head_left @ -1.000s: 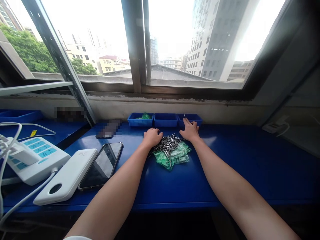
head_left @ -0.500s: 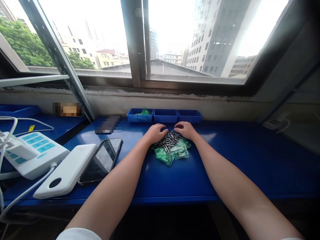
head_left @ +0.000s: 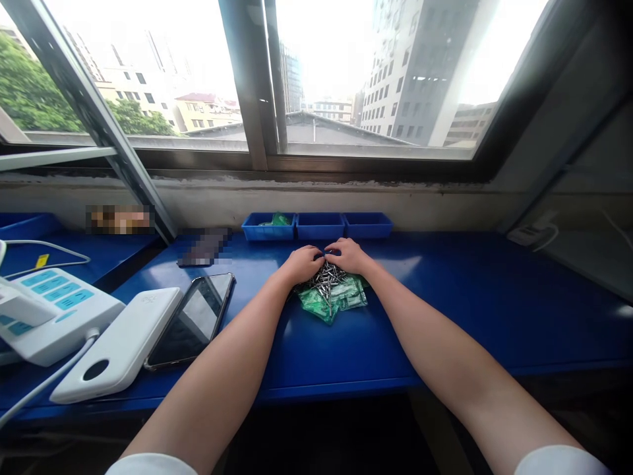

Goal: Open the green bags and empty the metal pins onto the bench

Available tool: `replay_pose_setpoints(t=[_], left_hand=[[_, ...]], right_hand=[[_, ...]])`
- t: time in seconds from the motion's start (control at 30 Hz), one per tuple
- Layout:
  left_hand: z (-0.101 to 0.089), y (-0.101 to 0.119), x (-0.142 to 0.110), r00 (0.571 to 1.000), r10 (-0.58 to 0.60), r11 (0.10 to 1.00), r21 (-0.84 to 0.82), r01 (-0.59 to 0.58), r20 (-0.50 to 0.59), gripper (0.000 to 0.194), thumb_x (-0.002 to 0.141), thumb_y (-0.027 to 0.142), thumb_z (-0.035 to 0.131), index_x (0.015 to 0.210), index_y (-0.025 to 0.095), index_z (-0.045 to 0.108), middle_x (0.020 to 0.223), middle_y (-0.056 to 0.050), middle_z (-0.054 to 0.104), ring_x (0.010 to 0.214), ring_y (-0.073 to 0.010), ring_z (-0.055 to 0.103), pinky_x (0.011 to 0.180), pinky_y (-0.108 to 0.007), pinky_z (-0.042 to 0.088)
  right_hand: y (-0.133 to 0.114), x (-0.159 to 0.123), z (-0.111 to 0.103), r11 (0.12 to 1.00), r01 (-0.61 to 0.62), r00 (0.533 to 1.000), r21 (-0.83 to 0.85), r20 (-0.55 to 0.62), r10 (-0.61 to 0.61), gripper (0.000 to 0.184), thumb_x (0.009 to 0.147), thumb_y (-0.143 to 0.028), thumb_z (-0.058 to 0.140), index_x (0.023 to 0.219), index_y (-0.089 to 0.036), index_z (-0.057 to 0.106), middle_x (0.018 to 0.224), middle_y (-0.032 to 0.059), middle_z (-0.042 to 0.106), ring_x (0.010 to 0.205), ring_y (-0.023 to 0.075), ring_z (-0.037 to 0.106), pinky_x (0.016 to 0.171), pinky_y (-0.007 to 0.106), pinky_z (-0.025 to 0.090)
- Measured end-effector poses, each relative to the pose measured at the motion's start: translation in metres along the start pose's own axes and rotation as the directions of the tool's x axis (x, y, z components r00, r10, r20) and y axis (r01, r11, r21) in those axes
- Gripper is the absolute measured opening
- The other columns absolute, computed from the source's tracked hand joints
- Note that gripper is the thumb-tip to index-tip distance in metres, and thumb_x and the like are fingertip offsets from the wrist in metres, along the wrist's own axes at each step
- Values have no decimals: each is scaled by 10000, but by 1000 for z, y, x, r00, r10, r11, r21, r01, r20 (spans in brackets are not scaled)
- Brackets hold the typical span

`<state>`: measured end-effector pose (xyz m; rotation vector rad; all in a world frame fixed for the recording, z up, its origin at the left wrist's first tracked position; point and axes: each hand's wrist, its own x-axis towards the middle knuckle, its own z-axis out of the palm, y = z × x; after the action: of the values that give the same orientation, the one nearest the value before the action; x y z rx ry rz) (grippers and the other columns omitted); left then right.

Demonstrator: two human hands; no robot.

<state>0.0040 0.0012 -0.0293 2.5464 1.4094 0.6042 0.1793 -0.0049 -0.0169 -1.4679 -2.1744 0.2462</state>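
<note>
A heap of small silver metal fasteners (head_left: 327, 280), thin and pin-like, lies on green-printed clear plastic bags (head_left: 324, 308) on the blue tabletop. At the heap's left and far side rests my left hand (head_left: 302, 264), its fingers curved and its thumb apart from them. My right hand (head_left: 350, 256) arches over the far right part of the heap, with thumb and fingers also apart. The fingertips of both hands nearly meet behind the pile. Some of the fasteners are hidden under the hands, and I see nothing held in either one.
Behind the hands stand three blue bins: a left bin (head_left: 270, 231) with a green bag inside, a middle bin (head_left: 320, 227) and a right bin (head_left: 367, 225). To the left lie a phone (head_left: 195, 320), a white power bank (head_left: 119, 343) and a power strip (head_left: 54, 310) with cables.
My right hand has moved left and inward over the heap, narrowing the gap to my left hand. The camera has turned slightly right.
</note>
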Motion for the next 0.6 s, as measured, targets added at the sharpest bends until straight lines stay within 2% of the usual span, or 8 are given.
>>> replay_pose_setpoints(t=[0.13,0.3,0.47,0.6], left_hand=[[0,0,0,1000,9,1000,-10,-9,-8,369,830,378,410,1025,195,664,1136,-59,628,1067,-209,561,962,-275,398],[-2,1,-1,1000,-3,1000,0,3,2,372,823,397,429,1028,192,662,1135,-64,627,1055,-217,565,950,-282,407],[-4,5,-2,1000,-2,1000,-9,2,-4,373,831,415,429,1024,199,663,1124,-65,632,1038,-223,572,928,-296,422],[-8,10,-4,992,-14,999,-35,10,-125,395,818,388,478,1136,191,603,1134,-68,634,1038,-222,579,896,-299,445]], right_hand=[[-1,1,2,999,20,1000,47,11,-21,225,760,-318,576,923,-247,715,905,46,631,913,196,564,856,321,419],[5,3,1,966,58,998,252,-41,-49,167,699,-265,615,810,-178,704,832,36,645,763,144,570,734,269,441],[10,4,-2,822,-32,999,569,-1,40,150,628,-279,656,702,-148,648,619,-10,609,596,113,544,582,235,429],[8,3,-5,707,-34,996,706,-36,83,169,612,-289,668,701,-153,621,622,-3,629,591,115,562,579,237,439]])
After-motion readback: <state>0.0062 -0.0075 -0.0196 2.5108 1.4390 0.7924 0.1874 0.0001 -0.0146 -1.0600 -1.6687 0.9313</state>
